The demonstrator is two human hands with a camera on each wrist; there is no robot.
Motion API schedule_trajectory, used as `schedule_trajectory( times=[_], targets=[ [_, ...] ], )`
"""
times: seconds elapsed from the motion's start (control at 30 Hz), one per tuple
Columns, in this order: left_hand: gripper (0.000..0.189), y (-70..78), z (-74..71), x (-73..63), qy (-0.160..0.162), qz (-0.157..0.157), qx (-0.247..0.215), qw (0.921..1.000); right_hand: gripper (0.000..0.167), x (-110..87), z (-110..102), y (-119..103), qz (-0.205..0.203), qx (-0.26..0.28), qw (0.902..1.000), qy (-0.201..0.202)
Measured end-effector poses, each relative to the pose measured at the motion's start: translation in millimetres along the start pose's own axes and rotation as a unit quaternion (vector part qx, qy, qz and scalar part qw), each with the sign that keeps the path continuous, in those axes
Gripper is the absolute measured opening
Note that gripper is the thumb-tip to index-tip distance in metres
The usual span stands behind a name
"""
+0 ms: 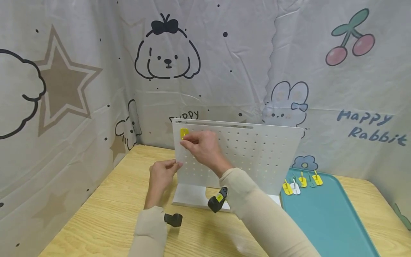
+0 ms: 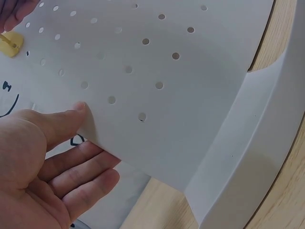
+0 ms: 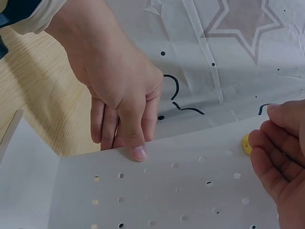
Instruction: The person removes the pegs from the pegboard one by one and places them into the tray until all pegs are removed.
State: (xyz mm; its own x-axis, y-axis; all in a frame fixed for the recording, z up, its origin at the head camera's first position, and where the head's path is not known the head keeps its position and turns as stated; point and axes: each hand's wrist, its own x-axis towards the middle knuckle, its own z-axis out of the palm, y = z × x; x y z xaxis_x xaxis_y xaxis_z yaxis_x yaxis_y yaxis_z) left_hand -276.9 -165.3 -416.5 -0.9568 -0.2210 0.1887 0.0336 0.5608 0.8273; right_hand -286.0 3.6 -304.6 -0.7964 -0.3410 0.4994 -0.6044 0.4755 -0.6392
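Observation:
A white pegboard (image 1: 250, 153) stands upright on its base, with rows of small holes across it. My left hand (image 1: 161, 176) holds its left edge; in the left wrist view the thumb (image 2: 64, 123) presses the front while the other fingers lie behind. Near the board's top left corner is a yellow hook (image 1: 184, 132) with a flat backing plate. My right hand (image 1: 205, 147) pinches this hook between thumb and fingertips, which hide its stem. Only a sliver of the yellow plate (image 3: 246, 144) shows past the fingers in the right wrist view.
To the right of the board, a teal tray (image 1: 321, 214) bears several hooks at its far end: yellow hooks (image 1: 287, 188), a white hook (image 1: 295, 188) and a teal hook (image 1: 311, 181). A wooden table (image 1: 106, 214) lies underneath. Printed curtains (image 1: 231, 71) hang behind and at the sides.

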Motion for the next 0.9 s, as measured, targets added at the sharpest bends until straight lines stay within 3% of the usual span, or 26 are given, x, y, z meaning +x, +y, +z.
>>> schedule_trajectory(
  times=[0.53, 0.9],
  targets=[
    [0.031, -1.9, 2.6, 1.4, -0.003, 0.010, -0.002, 0.9999, 0.011, -12.1, -25.3, 2.1, -0.032, 0.020, 0.9991, -0.019],
    [0.031, -1.2, 2.7, -1.3, -0.002, -0.002, -0.013, 0.9999, 0.009, -43.4, -52.7, 20.6, 0.001, 0.054, 0.9981, -0.031]
  ],
)
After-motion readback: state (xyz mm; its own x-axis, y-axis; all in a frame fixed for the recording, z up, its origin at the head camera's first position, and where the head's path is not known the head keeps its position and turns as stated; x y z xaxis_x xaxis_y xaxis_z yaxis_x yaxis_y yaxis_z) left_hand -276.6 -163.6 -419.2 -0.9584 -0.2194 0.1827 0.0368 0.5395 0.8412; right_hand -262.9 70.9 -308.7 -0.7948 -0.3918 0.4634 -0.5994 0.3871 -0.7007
